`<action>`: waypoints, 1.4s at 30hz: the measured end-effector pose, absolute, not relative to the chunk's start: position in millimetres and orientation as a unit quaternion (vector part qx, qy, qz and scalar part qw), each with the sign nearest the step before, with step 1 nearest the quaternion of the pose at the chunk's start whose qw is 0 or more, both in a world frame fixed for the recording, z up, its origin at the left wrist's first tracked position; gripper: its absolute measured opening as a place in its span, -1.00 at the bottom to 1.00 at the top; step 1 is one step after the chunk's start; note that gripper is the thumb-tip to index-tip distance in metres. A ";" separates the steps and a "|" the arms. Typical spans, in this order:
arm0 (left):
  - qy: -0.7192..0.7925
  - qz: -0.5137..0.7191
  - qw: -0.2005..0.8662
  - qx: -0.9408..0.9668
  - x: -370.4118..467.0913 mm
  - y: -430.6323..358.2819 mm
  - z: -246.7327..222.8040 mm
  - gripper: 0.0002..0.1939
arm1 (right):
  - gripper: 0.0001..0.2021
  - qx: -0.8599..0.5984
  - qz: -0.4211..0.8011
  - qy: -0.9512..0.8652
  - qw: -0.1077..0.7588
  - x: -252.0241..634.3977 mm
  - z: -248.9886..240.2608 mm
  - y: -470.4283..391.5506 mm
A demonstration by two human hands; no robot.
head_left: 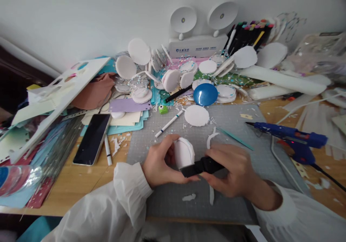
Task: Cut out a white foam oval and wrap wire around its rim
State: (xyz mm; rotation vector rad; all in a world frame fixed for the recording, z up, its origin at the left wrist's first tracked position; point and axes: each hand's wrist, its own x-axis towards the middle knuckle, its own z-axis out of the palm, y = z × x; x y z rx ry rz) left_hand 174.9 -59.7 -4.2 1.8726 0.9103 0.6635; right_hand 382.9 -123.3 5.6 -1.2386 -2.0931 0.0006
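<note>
1. Head view, hands: the left hand (159,161) grips a white disc (183,153), its fingers curled around the far and left side with the thumb below. The right hand (232,166) is closed around a black tool (201,165), slightly blurred.
2. Head view, relation: the disc is above the mat (167,207), to the left of the right fingers and within the left ones, so the left hand is nearer. It is tipped up, its longer axis running roughly away from the person. The tool's long axis runs crosswise from the right hand, its flat end at the disc's lower edge; whether they touch, I cannot tell.
3. Head view, around: a second disc (196,115) lies flat beyond the hands; a glue gun (292,135) lies to the right.
</note>
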 end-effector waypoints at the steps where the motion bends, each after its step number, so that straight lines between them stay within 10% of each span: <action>1: 0.366 0.272 0.459 0.762 174.6 -59.9 -4.5 -0.13 | -0.71 -0.476 -0.001 -0.807 0.350 382.9 6.1 -123.3; 42: 0.330 0.273 0.507 0.748 174.7 -61.9 1.6 -0.17 | -0.81 -0.491 0.005 -0.785 0.379 396.4 -0.3 -120.0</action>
